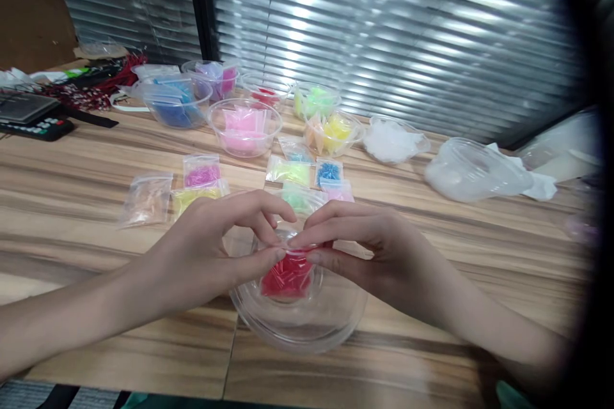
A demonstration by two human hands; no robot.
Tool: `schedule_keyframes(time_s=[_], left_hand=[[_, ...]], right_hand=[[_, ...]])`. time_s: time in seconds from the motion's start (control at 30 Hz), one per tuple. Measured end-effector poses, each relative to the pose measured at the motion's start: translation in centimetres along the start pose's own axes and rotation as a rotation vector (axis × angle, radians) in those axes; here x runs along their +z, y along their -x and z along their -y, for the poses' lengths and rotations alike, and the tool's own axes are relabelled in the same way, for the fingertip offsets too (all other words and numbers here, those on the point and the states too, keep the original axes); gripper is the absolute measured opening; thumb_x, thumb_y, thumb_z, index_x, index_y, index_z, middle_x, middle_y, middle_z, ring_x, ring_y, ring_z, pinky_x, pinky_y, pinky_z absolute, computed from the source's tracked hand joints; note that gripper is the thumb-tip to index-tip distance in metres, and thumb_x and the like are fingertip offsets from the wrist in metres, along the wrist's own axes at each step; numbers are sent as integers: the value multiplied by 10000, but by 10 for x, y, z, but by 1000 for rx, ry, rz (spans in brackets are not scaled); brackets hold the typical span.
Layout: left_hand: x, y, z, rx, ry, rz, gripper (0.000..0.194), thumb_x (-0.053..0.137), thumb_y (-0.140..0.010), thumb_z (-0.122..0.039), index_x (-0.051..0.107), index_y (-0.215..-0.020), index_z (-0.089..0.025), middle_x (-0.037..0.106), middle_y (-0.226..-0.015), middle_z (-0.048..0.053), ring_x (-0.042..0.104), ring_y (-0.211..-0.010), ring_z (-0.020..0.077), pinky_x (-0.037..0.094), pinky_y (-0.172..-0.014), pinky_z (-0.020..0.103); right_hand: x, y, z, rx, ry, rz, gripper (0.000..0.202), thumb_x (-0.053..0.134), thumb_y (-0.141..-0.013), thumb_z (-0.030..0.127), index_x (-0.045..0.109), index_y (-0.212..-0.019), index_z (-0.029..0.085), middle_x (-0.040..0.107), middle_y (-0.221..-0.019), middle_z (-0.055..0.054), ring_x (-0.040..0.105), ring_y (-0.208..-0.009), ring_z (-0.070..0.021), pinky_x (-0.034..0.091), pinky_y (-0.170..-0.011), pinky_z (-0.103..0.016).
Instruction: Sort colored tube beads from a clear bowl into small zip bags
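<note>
A small clear zip bag of red pieces hangs between my hands above a large clear round bowl. My left hand pinches the bag's top edge from the left, thumb and fingertips together. On the right side of the same edge, my right hand grips it between thumb and fingers. Both hands nearly meet at the bag's top. Just behind them lie small bags with yellow-green pieces, blue pieces and magenta pieces.
Clear bowls of coloured bags stand along the back, among them pink, blue and yellow. White plastic bags lie at the right rear. A black calculator and red wires are at the left, blinds behind.
</note>
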State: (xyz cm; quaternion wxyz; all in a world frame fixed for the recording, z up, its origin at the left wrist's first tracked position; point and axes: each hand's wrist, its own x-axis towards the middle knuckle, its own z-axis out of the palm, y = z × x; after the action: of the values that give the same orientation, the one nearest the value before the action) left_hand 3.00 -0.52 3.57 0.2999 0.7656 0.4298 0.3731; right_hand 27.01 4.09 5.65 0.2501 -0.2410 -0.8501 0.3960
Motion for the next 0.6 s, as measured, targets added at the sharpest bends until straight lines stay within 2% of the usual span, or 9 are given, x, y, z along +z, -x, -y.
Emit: schedule_keyframes(time_s=[0.17, 0.37, 0.5, 0.6], left_hand=[[2, 1, 0, -47, 39, -20, 251, 718, -862, -133, 665, -1044, -297, 711, -823, -93, 696, -800, 80, 525, -764, 170], [4, 2, -5, -55, 98, -44, 221, 664, -801, -37, 618, -849, -248, 656, -811, -89, 637, -767, 74, 499, -713, 172], [5, 3, -3, -71, 137, -37, 186, 713, -852, -105, 655, -922, -268, 700, -856, -79, 671, -810, 93, 522, -753, 188], [6, 3, -1, -77, 132, -44, 146, 737, -897, -199, 684, -1011, -274, 740, -860, -62, 705, -822, 118, 534, -779, 217]], right_hand=[[3, -1, 2, 86, -31, 6, 161, 729, -908, 102, 752, -1010, 224, 742, -941, 41, 687, -840, -85, 548, -760, -196], [4, 4, 4, 25, 130, 37, 60, 678, -960, 147, 678, -1005, 186, 692, -901, 26, 633, -764, -72, 498, -707, -198], [1, 4, 1, 10, 93, 80, 40, 648, -989, 184, 661, -1023, 201, 676, -926, 16, 632, -792, -86, 504, -724, -207], [-1, 4, -2, 2, 82, 78, 102, 622, -992, 144, 663, -1039, 225, 674, -970, 18, 636, -852, -93, 504, -783, -212]])
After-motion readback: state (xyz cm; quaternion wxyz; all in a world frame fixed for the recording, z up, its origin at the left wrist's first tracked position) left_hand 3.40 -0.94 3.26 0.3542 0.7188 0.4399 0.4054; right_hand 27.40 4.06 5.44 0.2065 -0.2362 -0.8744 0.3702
